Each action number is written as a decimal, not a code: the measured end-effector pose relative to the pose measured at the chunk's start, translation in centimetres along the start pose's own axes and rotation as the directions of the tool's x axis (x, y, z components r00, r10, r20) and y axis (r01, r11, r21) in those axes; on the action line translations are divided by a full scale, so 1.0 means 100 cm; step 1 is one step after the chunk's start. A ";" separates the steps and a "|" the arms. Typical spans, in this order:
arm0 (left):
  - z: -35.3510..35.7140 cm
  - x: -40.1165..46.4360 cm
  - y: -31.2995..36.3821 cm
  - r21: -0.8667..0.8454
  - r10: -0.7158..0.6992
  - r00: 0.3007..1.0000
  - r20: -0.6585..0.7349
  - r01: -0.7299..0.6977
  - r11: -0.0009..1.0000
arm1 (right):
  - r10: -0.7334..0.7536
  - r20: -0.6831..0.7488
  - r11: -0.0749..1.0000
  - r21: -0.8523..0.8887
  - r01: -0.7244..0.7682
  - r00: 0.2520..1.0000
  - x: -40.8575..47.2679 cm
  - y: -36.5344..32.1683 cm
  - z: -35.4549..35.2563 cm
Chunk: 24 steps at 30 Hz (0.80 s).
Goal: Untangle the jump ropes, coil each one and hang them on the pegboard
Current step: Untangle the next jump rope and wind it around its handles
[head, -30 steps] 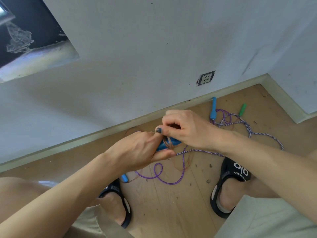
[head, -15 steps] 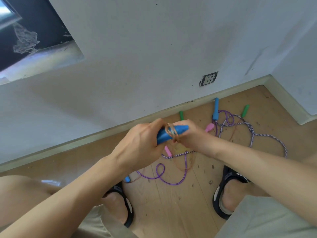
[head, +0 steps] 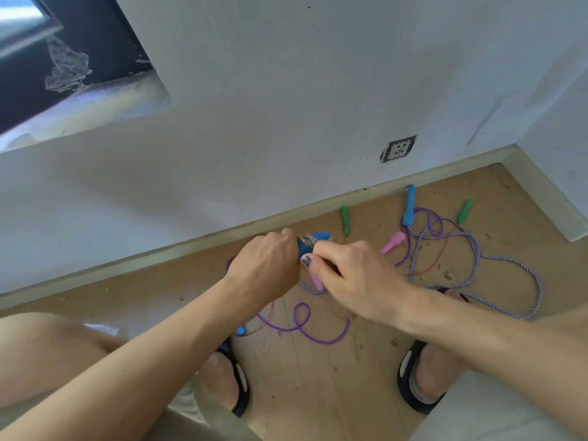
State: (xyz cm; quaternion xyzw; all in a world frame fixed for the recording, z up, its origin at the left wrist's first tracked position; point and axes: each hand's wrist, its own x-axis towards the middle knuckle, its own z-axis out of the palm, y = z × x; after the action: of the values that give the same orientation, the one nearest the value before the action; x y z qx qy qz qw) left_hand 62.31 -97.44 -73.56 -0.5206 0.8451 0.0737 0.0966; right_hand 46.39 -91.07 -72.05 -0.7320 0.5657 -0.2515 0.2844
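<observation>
A person crouches over a wooden floor (head: 318, 393), black slides (head: 237, 381) planted either side of a loose purple cord (head: 299, 323). Just beyond the knees, the left hand (head: 264, 268) grips the base of a blue handle (head: 313, 240), fingers curled around it, while the right hand (head: 353, 278) pinches a thin brownish cord (head: 308, 239) wound in a few turns about that handle. A second ago the handle sat buried between both hands with only its middle showing; now its free end stands clear, the wraps are bunched near the tip, and the right hand has dropped below and to the right of it. That suggests the winding is nearly finished on this rope, though the other ropes remain tangled and no pegboard is in view. The handle's long axis runs nearly level, tilted slightly upward, tip pointing right and away toward the skirting board (head: 286, 218). Beneath the hands lies a pink handle (head: 316, 281) on a striped rope (head: 509, 268), which loops out to the right. Farther off, near the wall, rest a second pink handle (head: 394, 242), two green handles (head: 344, 220), and another blue handle (head: 409, 205), with a wall socket (head: 398, 149) above.
</observation>
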 end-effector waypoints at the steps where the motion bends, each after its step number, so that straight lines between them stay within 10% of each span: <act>1: 0.003 -0.002 0.002 0.058 0.042 0.999 0.006 -0.042 0.997 | -0.040 -0.003 0.999 -0.027 0.040 0.999 0.004 0.000 -0.007; 9: 0.000 -0.027 0.032 0.001 0.278 0.961 0.001 -0.278 0.961 | -0.046 0.098 0.997 -0.053 0.051 0.994 0.038 0.021 -0.037; 18: -0.018 -0.039 0.028 -0.331 0.193 0.932 -0.308 -0.295 0.896 | 0.221 0.364 0.893 0.298 -0.338 0.905 0.036 0.041 -0.017; 24: -0.023 -0.023 0.008 -0.474 0.002 0.965 -0.261 -0.130 0.871 | 0.359 0.315 0.836 0.311 -0.453 0.879 0.020 0.028 0.005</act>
State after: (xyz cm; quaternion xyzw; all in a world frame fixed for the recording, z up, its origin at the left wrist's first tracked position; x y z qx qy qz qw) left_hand 62.46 -95.63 -70.73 -0.5036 0.8220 0.2206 -0.1484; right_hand 45.26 -93.51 -74.30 -0.5512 0.6107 -0.1966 0.5334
